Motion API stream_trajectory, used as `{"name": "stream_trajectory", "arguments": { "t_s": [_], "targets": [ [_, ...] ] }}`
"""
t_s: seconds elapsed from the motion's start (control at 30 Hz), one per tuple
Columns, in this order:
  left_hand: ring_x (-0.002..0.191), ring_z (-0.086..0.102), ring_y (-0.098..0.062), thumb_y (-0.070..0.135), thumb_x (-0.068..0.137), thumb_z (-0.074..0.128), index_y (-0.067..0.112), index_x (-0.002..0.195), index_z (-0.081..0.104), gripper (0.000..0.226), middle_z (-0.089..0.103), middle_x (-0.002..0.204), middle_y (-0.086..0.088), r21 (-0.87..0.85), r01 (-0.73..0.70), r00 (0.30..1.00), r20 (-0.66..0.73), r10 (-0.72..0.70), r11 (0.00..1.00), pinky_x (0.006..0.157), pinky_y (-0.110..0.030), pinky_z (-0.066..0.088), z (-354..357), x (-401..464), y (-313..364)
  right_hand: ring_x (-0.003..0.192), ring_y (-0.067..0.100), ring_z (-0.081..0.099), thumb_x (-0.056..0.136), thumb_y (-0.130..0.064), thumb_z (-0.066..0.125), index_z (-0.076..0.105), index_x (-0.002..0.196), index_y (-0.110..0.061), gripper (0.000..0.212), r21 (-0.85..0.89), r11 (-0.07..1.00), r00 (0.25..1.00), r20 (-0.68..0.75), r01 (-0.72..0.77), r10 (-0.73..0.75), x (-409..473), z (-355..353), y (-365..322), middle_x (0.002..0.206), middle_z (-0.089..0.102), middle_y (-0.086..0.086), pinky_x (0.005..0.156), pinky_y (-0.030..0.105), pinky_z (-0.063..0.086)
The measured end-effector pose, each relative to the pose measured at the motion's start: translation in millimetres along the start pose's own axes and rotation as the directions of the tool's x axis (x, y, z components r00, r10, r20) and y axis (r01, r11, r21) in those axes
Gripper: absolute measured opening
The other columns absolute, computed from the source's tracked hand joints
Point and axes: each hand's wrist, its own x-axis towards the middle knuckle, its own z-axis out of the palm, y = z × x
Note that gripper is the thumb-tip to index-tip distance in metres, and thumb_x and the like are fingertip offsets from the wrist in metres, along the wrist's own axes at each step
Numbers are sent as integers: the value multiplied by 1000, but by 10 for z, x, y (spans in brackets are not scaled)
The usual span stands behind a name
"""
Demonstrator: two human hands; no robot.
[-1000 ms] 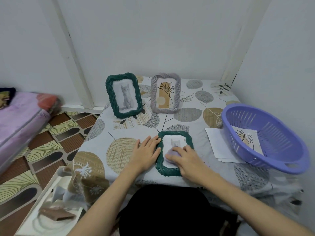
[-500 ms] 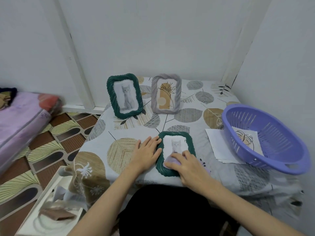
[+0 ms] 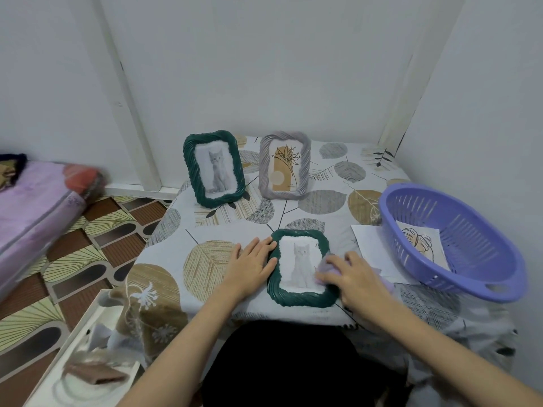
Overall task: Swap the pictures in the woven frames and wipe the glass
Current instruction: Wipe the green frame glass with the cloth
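Observation:
A green woven frame (image 3: 302, 298) with a white cat picture lies flat near the table's front edge. My left hand (image 3: 252, 264) rests flat against its left edge, fingers straight. My right hand (image 3: 357, 277) presses a pale purple cloth (image 3: 326, 267) on the glass at the frame's right side. At the back stand two upright frames: a green one (image 3: 213, 168) with a grey cat picture and a grey one (image 3: 284, 165) with a plant drawing.
A purple plastic basket (image 3: 458, 271) with a line-drawing print inside sits at the right on white paper sheets (image 3: 367, 245). The leaf-patterned tablecloth (image 3: 205, 259) covers the table. A white tray (image 3: 88, 333) lies on the floor at lower left, a pink mattress (image 3: 32, 207) further left.
My right hand has slid the cloth from the lower middle of the glass toward the frame's right side, uncovering the cat picture. My left hand has stayed put.

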Motion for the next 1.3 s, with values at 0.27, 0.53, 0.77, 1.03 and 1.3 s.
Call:
{"name": "stream_trajectory", "arguments": {
  "t_s": [0.27,0.53,0.77,1.03,1.3],
  "targets": [
    [144,10,-11,44,93,16,27,144,22,54,18,154,14,84,23,999,-25,-21,996,116,-48,4,39,3,70,77,17,32,66,-2,47,56,102,-32,48,142,988,999,6,51,-53,-199,38,-66,112,64,-5,62,25,46],
    [145,9,-12,45,80,8,22,143,24,69,19,154,10,112,34,998,-54,-29,993,117,-48,2,48,7,133,74,18,32,73,-7,46,64,96,-27,35,132,989,997,-28,-70,74,58,145,-76,103,67,-2,61,29,47],
    [145,10,-12,48,75,1,20,140,28,76,22,153,8,101,28,996,-88,-19,995,117,-48,2,92,27,131,72,22,45,83,-15,39,63,103,-29,34,206,977,999,0,-46,47,-33,78,38,109,66,-4,61,30,51],
    [144,9,-11,49,73,0,21,139,30,77,22,153,9,106,19,996,-92,-10,994,117,-47,1,94,49,108,76,16,35,87,-20,30,64,104,-22,37,214,977,1000,11,1,-3,104,203,-90,104,67,-4,62,30,47],
    [144,9,-12,48,77,5,21,138,31,71,24,151,9,85,14,995,-103,-5,996,117,-45,1,101,47,100,65,23,56,49,2,77,67,92,-16,48,86,978,982,35,-188,186,570,309,60,86,70,0,50,31,45]
  ]
}}
